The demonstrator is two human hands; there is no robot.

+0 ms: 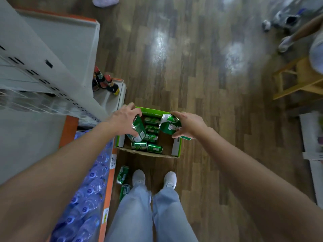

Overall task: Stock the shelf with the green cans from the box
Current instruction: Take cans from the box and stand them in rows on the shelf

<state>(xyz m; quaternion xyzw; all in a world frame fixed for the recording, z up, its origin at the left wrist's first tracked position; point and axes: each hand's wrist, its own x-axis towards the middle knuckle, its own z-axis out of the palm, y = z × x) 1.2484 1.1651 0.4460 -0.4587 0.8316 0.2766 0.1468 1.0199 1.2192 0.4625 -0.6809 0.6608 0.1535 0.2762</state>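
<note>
The left grip [125,119] is curled round a green can [139,127], with the fingers over its upper side, and holds it tilted above the 9 o'clock side of the box [176,147]. Just under this can there is a silver end that may belong to another can, but I cannot tell if the same grip holds it. The right grip [189,124] pinches a second green can [168,126] between the thumb below and the fingers above. This can is also tilted, its silver end points to about 11 o'clock, and it hangs above the 3 o'clock side of the box. The box is open, made of green cardboard, and stands on the wooden floor [201,75] in the middle of the view. Inside it, between the two grips and toward its 6 o'clock edge, several loose cans [152,129] lie on their sides, close to each other. At 7 o'clock from the box two more cans [122,174] lie on the floor, just beside the person's white shoes [138,177] and pale blue trouser legs. The grey metal shelf [52,55] fills the view from 9 to 11 o'clock. Its low level with an orange edge, at 8 o'clock, carries water bottles [90,189] with blue caps. At 11 o'clock from the box, dark sauce bottles [104,82] with red caps stand on another low level. Well apart, at 2 o'clock, stands a wooden stool [297,81], and near the far 1 o'clock corner another person's leg [304,30] is in view.
</note>
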